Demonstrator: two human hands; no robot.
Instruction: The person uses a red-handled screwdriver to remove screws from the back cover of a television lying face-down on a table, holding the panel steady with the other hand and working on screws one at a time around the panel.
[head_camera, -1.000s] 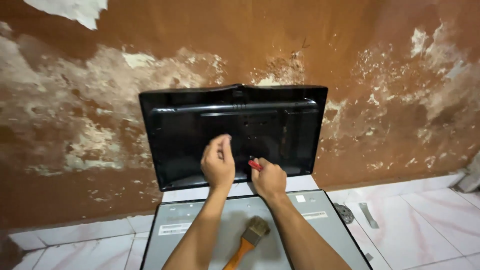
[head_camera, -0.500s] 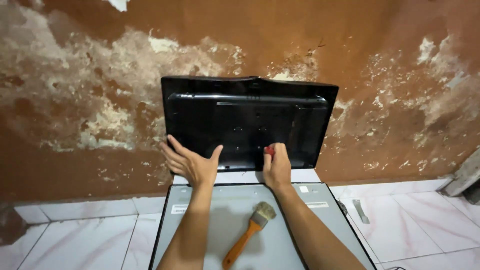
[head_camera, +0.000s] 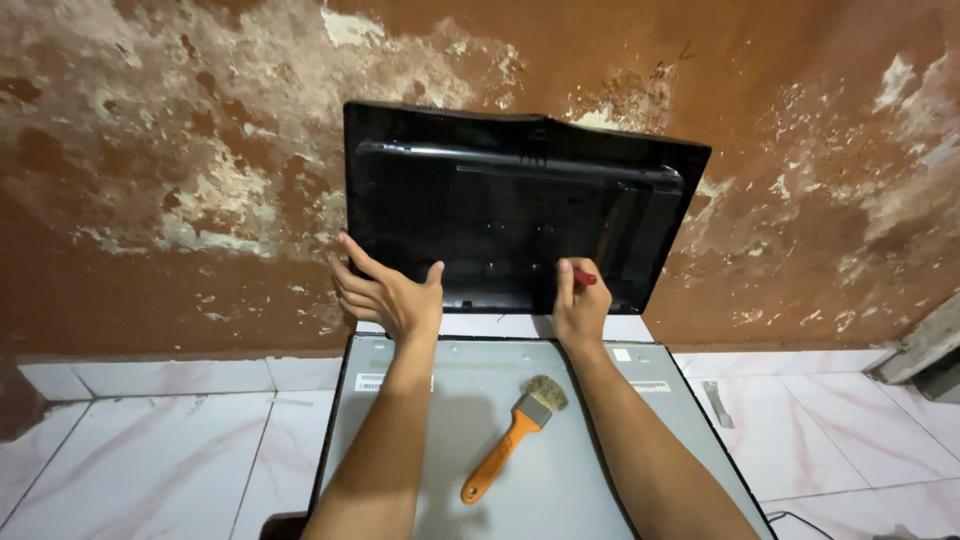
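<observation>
A black plastic back cover of a monitor (head_camera: 520, 200) leans upright against the peeling brown wall. My left hand (head_camera: 385, 290) has its fingers spread and rests at the cover's lower left corner. My right hand (head_camera: 578, 305) is closed around a small red-handled tool (head_camera: 584, 278), most of it hidden in the fist, held against the cover's lower edge. Below both hands a grey metal panel (head_camera: 420, 430) lies flat on the floor. An orange-handled paintbrush (head_camera: 512, 440) rests on that panel between my forearms.
White marbled floor tiles (head_camera: 150, 450) surround the panel. A small metal piece (head_camera: 718, 403) lies on the tiles to the right. A grey object (head_camera: 925, 345) stands at the far right by the wall. A dark cable (head_camera: 800, 520) shows at the bottom right.
My left hand opened and moved left and down from the middle of the cover to its lower left corner. The right hand stayed near the lower edge. The view shifted closer.
</observation>
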